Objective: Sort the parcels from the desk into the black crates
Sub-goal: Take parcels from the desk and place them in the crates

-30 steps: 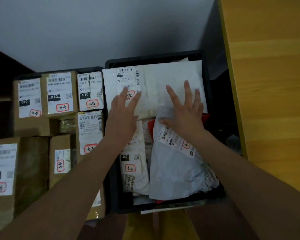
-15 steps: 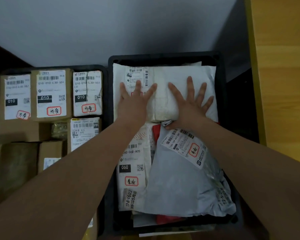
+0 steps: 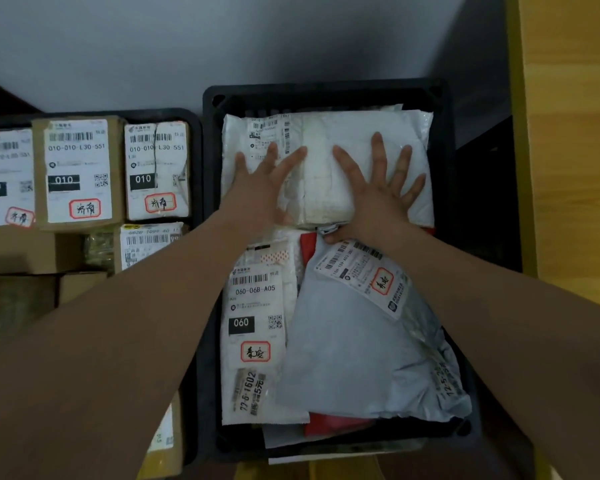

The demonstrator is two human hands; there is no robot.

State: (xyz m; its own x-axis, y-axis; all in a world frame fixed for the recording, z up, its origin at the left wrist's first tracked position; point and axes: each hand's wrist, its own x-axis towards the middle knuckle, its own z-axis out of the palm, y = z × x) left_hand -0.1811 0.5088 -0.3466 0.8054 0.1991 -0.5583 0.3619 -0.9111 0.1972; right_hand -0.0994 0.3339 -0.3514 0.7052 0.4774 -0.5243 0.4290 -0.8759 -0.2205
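Note:
A white padded parcel (image 3: pixel 326 157) lies flat across the far end of the right black crate (image 3: pixel 326 91). My left hand (image 3: pixel 260 188) and my right hand (image 3: pixel 378 192) both press flat on it with fingers spread. Nearer to me in the same crate lie a grey poly bag (image 3: pixel 354 344) with a label and a white parcel marked 060 (image 3: pixel 257 327). A red packet (image 3: pixel 329 424) shows beneath them.
The left black crate (image 3: pixel 187 116) holds several cardboard boxes (image 3: pixel 78 171) labelled 010. The wooden desk (image 3: pixel 575 150) runs along the right side. A grey wall rises behind the crates.
Both hands have slid further onto the white parcel and spread out flat. The parcel now lies lower and squarer in the crate's far end. The view has shifted closer over the crate.

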